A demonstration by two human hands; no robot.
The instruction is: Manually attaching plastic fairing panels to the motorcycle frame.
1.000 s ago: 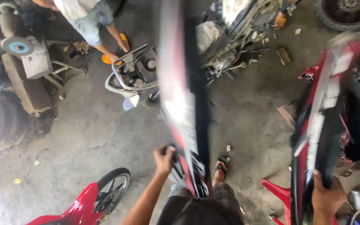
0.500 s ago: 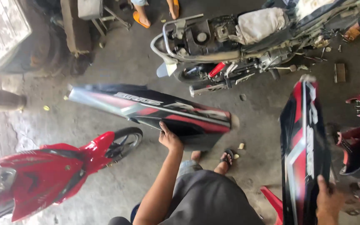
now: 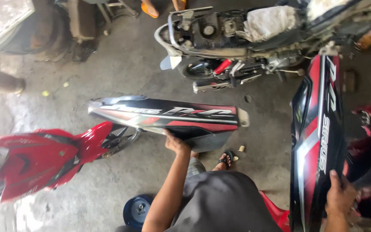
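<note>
While the right hand [image 3: 339,194] is closing around the lower end of an upright black-and-red side panel [image 3: 318,141], the left hand [image 3: 176,144] is gripping the bottom edge of a second fairing panel [image 3: 168,116], carrying it level above the concrete floor [image 3: 108,77]. Held by one edge only, that long panel is likely tipping and could be slipping free, or its tail clipping the red motorcycle [image 3: 39,159]. Beyond, a stripped motorcycle [image 3: 237,38] is standing.
</note>
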